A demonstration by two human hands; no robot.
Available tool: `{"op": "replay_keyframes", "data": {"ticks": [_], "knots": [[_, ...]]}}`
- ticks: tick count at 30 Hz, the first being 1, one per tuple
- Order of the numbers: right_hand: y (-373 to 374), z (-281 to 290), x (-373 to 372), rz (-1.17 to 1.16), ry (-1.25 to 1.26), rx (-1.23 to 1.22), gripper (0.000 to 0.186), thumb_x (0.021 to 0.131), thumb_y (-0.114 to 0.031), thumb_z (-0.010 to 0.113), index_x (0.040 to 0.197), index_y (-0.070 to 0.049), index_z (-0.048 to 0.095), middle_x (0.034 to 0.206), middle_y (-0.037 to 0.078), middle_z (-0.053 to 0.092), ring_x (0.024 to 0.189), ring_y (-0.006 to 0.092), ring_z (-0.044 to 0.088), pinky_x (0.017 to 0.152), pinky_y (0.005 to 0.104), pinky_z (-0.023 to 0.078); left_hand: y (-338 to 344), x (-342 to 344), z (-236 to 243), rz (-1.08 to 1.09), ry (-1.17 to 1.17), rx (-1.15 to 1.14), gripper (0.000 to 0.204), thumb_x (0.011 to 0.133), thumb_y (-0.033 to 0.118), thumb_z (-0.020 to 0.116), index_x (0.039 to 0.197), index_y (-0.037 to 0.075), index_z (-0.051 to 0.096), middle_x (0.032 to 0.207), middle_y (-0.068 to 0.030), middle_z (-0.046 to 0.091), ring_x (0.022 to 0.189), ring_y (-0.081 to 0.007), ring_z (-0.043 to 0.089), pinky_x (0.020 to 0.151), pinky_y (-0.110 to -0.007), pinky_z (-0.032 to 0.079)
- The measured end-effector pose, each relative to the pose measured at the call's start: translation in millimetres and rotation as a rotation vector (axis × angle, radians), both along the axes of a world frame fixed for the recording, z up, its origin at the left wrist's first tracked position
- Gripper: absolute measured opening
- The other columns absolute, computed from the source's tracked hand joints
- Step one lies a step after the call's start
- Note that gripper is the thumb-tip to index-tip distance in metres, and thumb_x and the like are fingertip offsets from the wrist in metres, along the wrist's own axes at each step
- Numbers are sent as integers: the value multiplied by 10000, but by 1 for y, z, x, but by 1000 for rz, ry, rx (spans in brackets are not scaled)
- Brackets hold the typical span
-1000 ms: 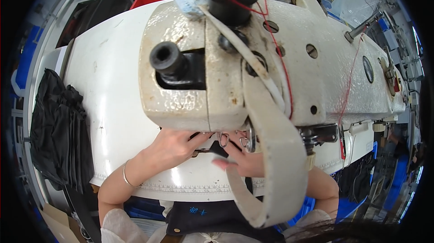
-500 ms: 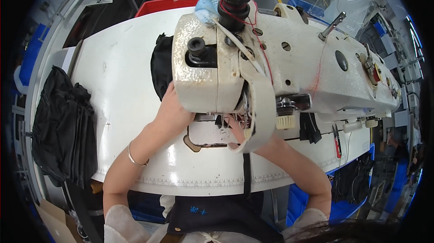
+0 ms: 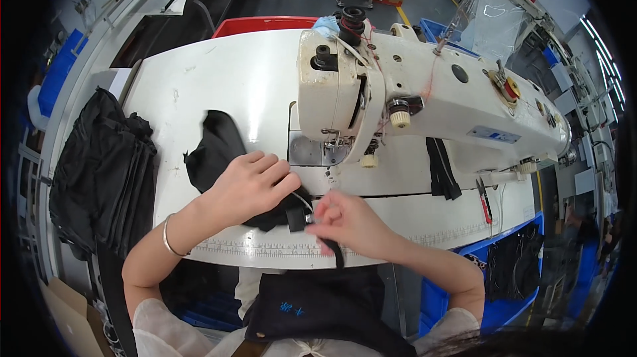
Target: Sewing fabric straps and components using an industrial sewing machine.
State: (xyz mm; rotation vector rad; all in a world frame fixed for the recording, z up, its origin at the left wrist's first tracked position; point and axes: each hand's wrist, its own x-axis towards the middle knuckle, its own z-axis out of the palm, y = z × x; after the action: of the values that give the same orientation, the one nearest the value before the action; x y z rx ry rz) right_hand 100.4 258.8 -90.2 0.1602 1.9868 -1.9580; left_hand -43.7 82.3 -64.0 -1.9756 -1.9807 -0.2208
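Observation:
My left hand (image 3: 255,184) is closed on a black fabric piece (image 3: 217,144), which lies partly on the white table and sticks up beyond the fingers. My right hand (image 3: 355,224) is just to its right, fingers bent at the fabric's narrow end and pinching a black strap (image 3: 336,252) that hangs toward the table's front edge. A small dark square part (image 3: 296,219) with a shiny bit beside it sits between the hands. Behind them stands a white sewing machine (image 3: 411,78); its presser foot (image 3: 337,139) and metal plate (image 3: 308,150) show, with no fabric on the plate.
A stack of black fabric pieces (image 3: 103,171) hangs over the table's left edge. Black strips (image 3: 441,168) and red-handled snips (image 3: 485,201) lie to the right. A blue bin (image 3: 478,290) with black pieces is below right; a red bin (image 3: 262,24) stands behind.
Both hands have come away from under the machine head toward me, bringing the black fabric with them. The machine appears farther right and up in the view.

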Motion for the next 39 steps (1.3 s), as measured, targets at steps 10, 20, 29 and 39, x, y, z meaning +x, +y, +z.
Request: {"op": "replay_keyframes", "data": {"ticks": [10, 20, 29, 39], "knots": [[-31, -40, -41, -316, 229, -236, 158, 940, -81, 488, 978, 47, 573, 843, 104, 666, 711, 138, 637, 638, 241, 508, -31, 70, -15, 548, -394, 168, 553, 731, 104, 691, 1227, -31, 487, 1009, -146, 495, 919, -303, 500, 780, -365, 460], [-9, -26, -13, -250, 29, -315, 168, 949, -69, 462, 1085, 14, 514, 927, 137, 647, 851, 200, 660, 744, 292, 527, 5, 2, -18, 219, -1150, -139, 274, 844, 62, 605, 1074, -1, 471, 755, -145, 618, 680, -213, 629, 615, -312, 480], [15, -37, -16, 319, 1394, 1274, 322, 704, -56, 618, 1014, 27, 596, 1000, 109, 608, 884, 231, 586, 769, 344, 494, 20, -15, -21, 403, -1203, -38, 215, 776, -39, 628, 979, -48, 557, 790, -141, 624, 781, -219, 625, 735, -310, 477], [52, -46, -36, 264, 1129, 1470, 328, 734, -78, 623, 1060, -51, 649, 1071, 48, 617, 983, 186, 570, 822, 299, 483, 75, -62, -62, 155, -996, 374, 350, 717, 35, 661, 1060, 10, 596, 965, -161, 610, 943, -331, 560, 841, -401, 447]]}}
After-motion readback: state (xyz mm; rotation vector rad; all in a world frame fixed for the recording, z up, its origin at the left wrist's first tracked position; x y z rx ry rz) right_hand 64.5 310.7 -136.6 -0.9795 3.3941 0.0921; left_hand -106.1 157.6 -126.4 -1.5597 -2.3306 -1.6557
